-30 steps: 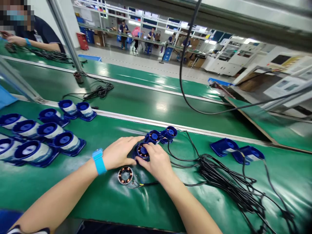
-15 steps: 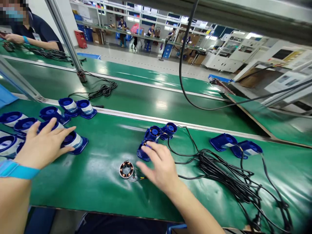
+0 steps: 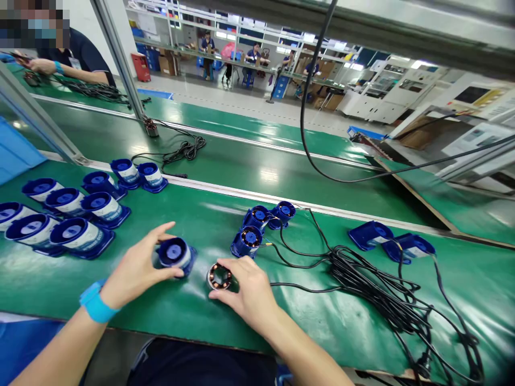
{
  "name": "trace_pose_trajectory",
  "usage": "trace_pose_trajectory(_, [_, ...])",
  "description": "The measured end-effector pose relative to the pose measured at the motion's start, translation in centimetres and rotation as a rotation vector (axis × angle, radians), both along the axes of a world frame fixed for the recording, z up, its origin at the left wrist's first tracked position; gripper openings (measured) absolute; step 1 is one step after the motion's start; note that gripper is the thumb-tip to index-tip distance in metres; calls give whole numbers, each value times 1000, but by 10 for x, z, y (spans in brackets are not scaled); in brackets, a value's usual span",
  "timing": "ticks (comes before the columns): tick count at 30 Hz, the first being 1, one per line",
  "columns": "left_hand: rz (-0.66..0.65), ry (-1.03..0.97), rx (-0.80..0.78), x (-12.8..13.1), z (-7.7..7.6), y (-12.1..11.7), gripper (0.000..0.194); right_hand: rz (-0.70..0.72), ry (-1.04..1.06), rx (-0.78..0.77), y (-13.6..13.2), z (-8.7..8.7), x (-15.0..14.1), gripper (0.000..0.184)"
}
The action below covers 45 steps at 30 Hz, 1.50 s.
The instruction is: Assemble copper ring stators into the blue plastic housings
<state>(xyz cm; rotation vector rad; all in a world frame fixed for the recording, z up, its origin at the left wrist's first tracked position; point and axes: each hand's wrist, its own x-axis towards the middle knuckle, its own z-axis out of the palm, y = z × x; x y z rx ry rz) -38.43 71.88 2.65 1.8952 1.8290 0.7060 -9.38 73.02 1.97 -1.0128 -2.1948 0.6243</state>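
My left hand (image 3: 134,268) is curled around a blue cylindrical housing (image 3: 176,256) with a white label and a square base, thumb at the near side and fingers at the far side. Just right of it, my right hand (image 3: 257,289) grips a ring-shaped stator with copper coils (image 3: 212,275) between thumb and fingers. The stator stands apart from the housing, its open ring facing up. Behind my right hand sits a blue housing with coils inside (image 3: 246,242), and two similar ones are grouped behind it.
Several labelled blue housings (image 3: 76,236) stand in rows at the left. A bundle of black cable (image 3: 370,284) lies at the right, near two blue housings lying over (image 3: 370,235). A black cable (image 3: 303,123) hangs in front. Across the bench a person (image 3: 86,56) handles parts.
My left hand has moved right from the group of housings, bringing one beside the stator. My right hand has come down and back from the coil-filled housing and taken hold of the stator.
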Motion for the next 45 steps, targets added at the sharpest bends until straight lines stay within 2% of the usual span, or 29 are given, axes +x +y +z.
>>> trace_pose_trajectory(5, [-219,-242,-26,64,-8,-12,108,-22,126,145,-13,55,23,63])
trace_pose_trajectory(8, [-315,-328,-12,92,-13,-12,106,13,35,134,-14,65,21,65])
trace_pose_trajectory(12, [-325,-341,-5,106,-19,-11,108,-39,-340,17,-15,54,9,71])
trace_pose_trajectory(15, [-273,-313,-6,108,-23,-12,111,-10,-465,9,-19,44,17,97])
trace_pose_trajectory(17, [-241,-284,2,109,-21,-13,114,-15,-465,-11,-24,37,31,105])
trace_pose_trajectory(19, [-229,-260,23,109,-15,-15,115,-51,-434,-122,-31,34,48,90])
trace_pose_trajectory(21, [-219,-245,70,108,-3,-20,112,-84,-311,-204,-38,36,60,72])
trace_pose_trajectory(23, [-204,-251,158,107,8,-25,111,-90,-134,-135,-44,42,63,66])
trace_pose_trajectory(25, [-202,-261,208,106,13,-27,112,-54,-32,-9,-44,47,60,70])
trace_pose_trajectory(28, [-258,-239,142,110,1,-23,111,-13,-146,-13,-36,45,50,74])
trace_pose_trajectory(30, [-270,-226,89,113,-11,-19,111,-35,-275,-46,-29,39,43,70])
trace_pose_trajectory(32, [-261,-230,92,115,-18,-17,113,-58,-340,-13,-25,33,36,61])
trace_pose_trajectory(38, [-243,-171,226,103,-16,-21,106,-51,-312,159,-20,21,12,67])
trace_pose_trajectory(41, [-266,-136,144,94,-23,-19,105,-40,-286,153,-14,11,6,61])
trace_pose_trajectory(45, [-247,-147,208,85,-38,-20,94,-46,-232,192,-14,0,-1,67])
